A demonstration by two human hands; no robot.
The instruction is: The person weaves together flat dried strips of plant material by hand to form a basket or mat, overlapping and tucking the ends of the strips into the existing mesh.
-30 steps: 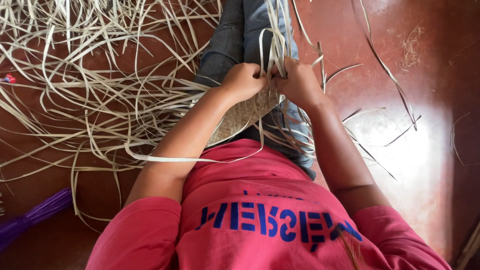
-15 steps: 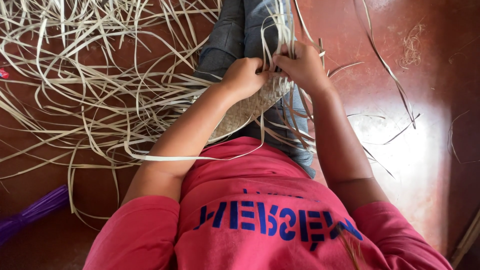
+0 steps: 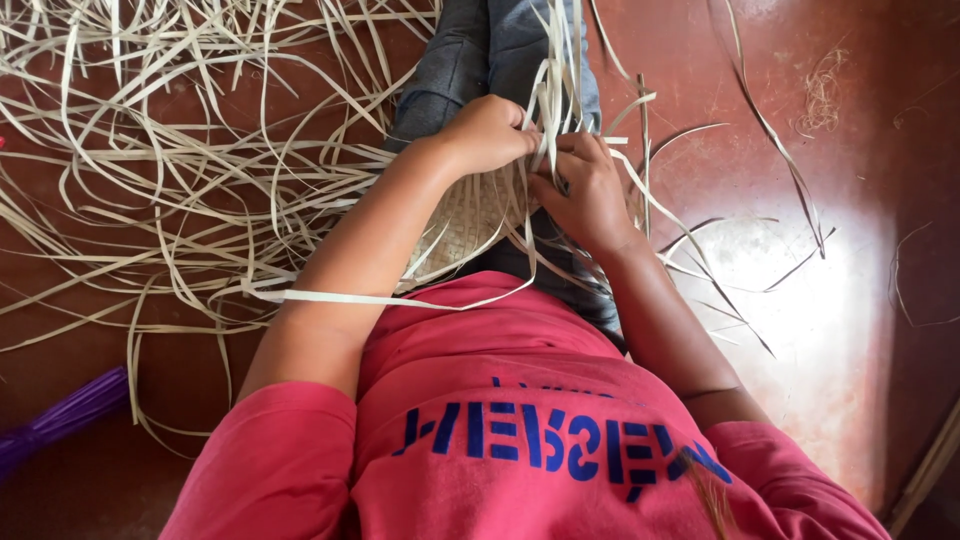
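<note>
Floor: polished red floor (image 3: 830, 330) lay strewn with pale strips (image 3: 150, 180) at left.
Hands: left hand (image 3: 490, 133) and right hand (image 3: 585, 195) pinched upright strands over the woven mat (image 3: 465, 215) on the lap.
Risk: a thin strand likely could split if bent sharply.

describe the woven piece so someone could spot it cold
Start at the red shirt at the bottom and follow both arms up to the hands. The woven mat lies on the lap just under the left hand and right hand. Unlike the loose pale strips around it, its strips interlace tightly.
</note>
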